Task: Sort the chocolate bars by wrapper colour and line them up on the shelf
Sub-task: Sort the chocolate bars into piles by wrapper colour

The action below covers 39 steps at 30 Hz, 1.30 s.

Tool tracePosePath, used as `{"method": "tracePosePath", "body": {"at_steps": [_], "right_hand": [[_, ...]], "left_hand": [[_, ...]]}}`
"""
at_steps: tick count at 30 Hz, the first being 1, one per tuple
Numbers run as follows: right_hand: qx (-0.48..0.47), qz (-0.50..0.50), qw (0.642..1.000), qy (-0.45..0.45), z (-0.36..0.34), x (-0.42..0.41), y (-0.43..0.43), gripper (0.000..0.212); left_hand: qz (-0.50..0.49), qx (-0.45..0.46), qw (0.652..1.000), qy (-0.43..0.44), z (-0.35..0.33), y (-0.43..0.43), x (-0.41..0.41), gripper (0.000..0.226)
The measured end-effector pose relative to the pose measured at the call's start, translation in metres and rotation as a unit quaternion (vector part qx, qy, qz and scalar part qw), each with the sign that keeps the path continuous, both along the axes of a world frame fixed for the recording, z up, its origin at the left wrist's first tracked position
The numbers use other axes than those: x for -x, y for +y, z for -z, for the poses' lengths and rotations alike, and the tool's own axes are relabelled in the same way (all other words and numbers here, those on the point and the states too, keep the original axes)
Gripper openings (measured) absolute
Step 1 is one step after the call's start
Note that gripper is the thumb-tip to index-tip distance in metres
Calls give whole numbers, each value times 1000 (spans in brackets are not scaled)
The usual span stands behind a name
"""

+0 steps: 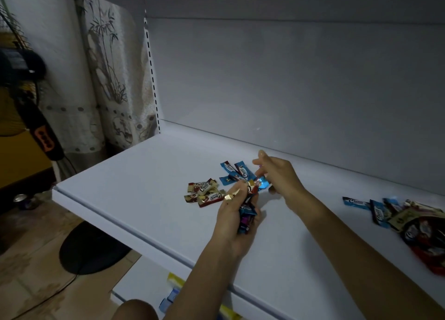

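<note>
We see dim fan (pixel 38 124), bamboo-print curtain (pixel 108 78) far left. White shelf (pixel 144 187) carries brown-cream bars (pixel 203 192), with blue bars (pixel 237 172) just right of them. Left hand (pixel 231 225) grips mixed bunch (pixel 246 219). Right hand (pixel 279 175) pinches blue-wrapped bar (pixel 263 184) atop bunch. Far right: unsorted heap (pixel 385 211); red bag (pixel 423 242) cut off by edge, print unreadable to us.

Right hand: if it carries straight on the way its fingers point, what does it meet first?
Likely the blue pile on the shelf, just past the right hand and the bar it pinches; its height above them is unclear.
</note>
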State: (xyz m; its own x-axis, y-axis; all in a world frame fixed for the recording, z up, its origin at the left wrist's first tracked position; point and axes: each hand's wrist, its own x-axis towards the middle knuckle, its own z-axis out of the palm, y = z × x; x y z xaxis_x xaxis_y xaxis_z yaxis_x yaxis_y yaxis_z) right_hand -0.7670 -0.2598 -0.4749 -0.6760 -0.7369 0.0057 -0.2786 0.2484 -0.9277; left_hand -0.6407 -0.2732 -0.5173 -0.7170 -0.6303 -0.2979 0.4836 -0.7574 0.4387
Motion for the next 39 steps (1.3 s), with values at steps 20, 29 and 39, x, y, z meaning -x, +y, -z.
{"method": "tracePosePath", "body": {"at_steps": [20,29,39], "right_hand": [[12,7,983,-181,7,1,3,20],[75,-80,991,-72,29,-26,60,19],[138,75,979,-133,37,-17,67,8]], "left_hand": [[15,31,999,-25,-2,4,-3,22],[37,105,994,-5,6,-3,6,20],[5,-71,997,31,0,-1,-2,26]]}}
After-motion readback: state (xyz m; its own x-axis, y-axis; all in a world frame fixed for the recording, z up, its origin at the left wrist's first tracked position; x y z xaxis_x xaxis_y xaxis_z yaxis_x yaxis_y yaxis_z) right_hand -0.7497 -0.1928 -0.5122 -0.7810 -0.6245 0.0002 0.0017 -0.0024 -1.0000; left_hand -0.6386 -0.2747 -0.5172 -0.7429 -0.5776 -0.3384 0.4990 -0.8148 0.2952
